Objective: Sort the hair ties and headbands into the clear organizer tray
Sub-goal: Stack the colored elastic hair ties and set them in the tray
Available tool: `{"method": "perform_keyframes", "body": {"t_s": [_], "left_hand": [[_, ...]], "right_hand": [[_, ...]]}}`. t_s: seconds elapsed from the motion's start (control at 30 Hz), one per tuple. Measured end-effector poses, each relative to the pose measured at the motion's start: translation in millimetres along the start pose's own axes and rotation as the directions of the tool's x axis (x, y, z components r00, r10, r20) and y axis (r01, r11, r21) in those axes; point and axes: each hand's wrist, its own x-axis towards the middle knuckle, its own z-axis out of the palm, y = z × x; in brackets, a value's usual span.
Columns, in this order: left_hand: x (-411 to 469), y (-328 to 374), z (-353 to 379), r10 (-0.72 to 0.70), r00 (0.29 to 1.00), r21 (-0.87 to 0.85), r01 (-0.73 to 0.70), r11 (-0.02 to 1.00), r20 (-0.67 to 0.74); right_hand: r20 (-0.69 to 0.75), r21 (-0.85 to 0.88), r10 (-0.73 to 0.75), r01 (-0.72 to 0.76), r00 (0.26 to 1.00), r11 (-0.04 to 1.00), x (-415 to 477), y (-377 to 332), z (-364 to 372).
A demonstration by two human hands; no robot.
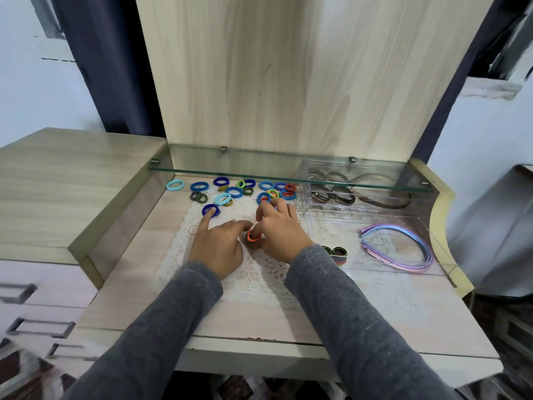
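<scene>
1. Where the raised pale-wood cabinet top (pixel 57 183) steps down on the left, its side wall closes off the pinkish wood-grain worktop (pixel 129 284). A strip of bare board lies between that wall and the white lace mat (pixel 259 278).
2. Along the back, a clear glass shelf (pixel 230 171) overhangs the rear of the worktop, so the headroom there is low.
3. A pale blue fabric hair tie (pixel 175 185) lies alone at the far left rear. To its right is a loose scatter of blue, green, striped and red elastic rings (pixel 233 192), some of them overlapping.
4. The left hand (pixel 219 246) lies palm down on the mat with its index finger straight. The fingertip presses on a dark blue fabric hair tie (pixel 210 209). The other fingers are loosely curled and grasp nothing.
5. The right hand (pixel 278 229) sits just beside it with its fingers arched and spread. It grips an orange elastic hair tie (pixel 253 236) at the thumb, low over the mat between the two hands. Both arms wear grey knit sleeves.
6. A clear plastic organizer tray (pixel 340 223) occupies the right of the worktop.
   - Its rear compartments, under the shelf, hold brown curved headbands (pixel 343 197).
   - Its large front compartment holds a small stack of striped hair ties (pixel 336 252) in the near left corner.
   - Nested pastel lilac, pink and blue headbands (pixel 429 252) lie along the right side of that compartment, with bare floor between them and the stack.
</scene>
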Motion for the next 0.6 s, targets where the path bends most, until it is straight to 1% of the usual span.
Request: {"method": "perform_keyframes", "body": {"t_s": [0.1,0.2,0.3,0.37,0.6], "left_hand": [[-4.9,11.7,-8.8,-0.050,0.999,-0.089,0.050,0.995,0.004],[-9.8,17.2,-9.1,-0.131,0.989,-0.190,0.142,0.972,0.066],[-10.1,20.4,-9.2,-0.155,0.981,-0.264,0.180,0.948,0.115],[-8.6,24.2,-12.6,-0.149,0.982,-0.287,0.177,0.942,0.117],[7.0,43.8,-13.1,-0.077,0.995,-0.334,0.097,0.938,0.070]], "right_hand": [[-0.011,0.005,0.013,-0.013,1.000,1.000,-1.7,-0.2,1.2],[-0.023,-0.001,0.017,-0.017,1.000,1.000,-2.7,0.5,0.9],[-0.038,-0.023,0.005,-0.006,0.999,1.000,-4.8,3.5,-2.1],[-0.059,-0.023,0.008,-0.009,0.998,1.000,-5.8,6.8,-5.7],[-0.052,-0.022,0.068,-0.070,0.996,0.997,-17.7,32.9,-31.0]]}}
